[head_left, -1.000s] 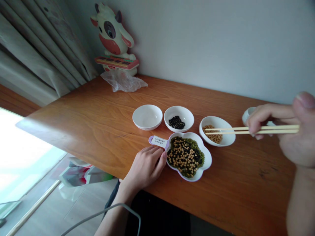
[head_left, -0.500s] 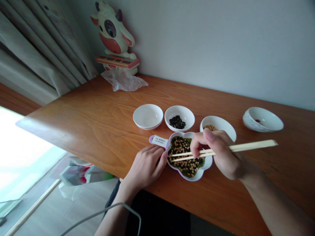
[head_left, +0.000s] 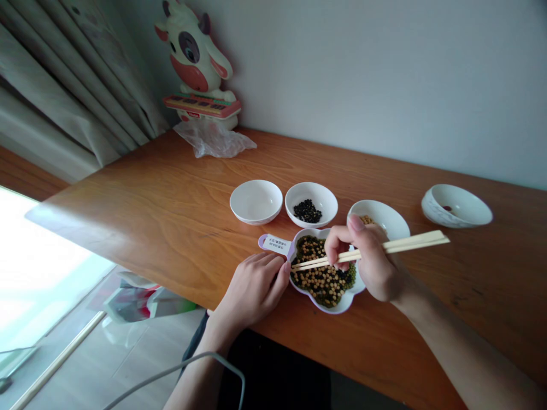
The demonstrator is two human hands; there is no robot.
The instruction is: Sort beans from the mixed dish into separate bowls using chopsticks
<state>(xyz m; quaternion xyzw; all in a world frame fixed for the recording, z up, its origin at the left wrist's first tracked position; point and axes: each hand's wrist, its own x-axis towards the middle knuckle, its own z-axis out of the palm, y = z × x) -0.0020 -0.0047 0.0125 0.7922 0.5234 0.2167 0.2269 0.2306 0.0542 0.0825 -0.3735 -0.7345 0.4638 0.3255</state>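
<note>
My right hand (head_left: 374, 259) is closed around a pair of wooden chopsticks (head_left: 412, 243). Their tips meet among the beans (head_left: 327, 279) at the left side of a white, purple-edged, flower-shaped dish (head_left: 361, 283). Mixed together in the dish are tan, black and small green beans. My left hand (head_left: 258, 285) rests at the dish's left rim, fingers closed against it just below the labelled handle (head_left: 276, 245). Behind the dish, a white bowl (head_left: 311, 191) holds black beans. Another bowl (head_left: 393, 219), partly hidden by my right hand, has tan beans.
To the left of the black beans stands a white bowl (head_left: 256, 202) with nothing visible inside. A patterned bowl (head_left: 457, 206) at the far right holds a few reddish bits. A cow-shaped toy keyboard (head_left: 200, 105) and a clear plastic bag (head_left: 216, 142) sit at the back left.
My right hand has moved slightly left and up with the chopsticks. Their tips, apart before, have come together near the dish's left edge. My left hand has stayed in place.
</note>
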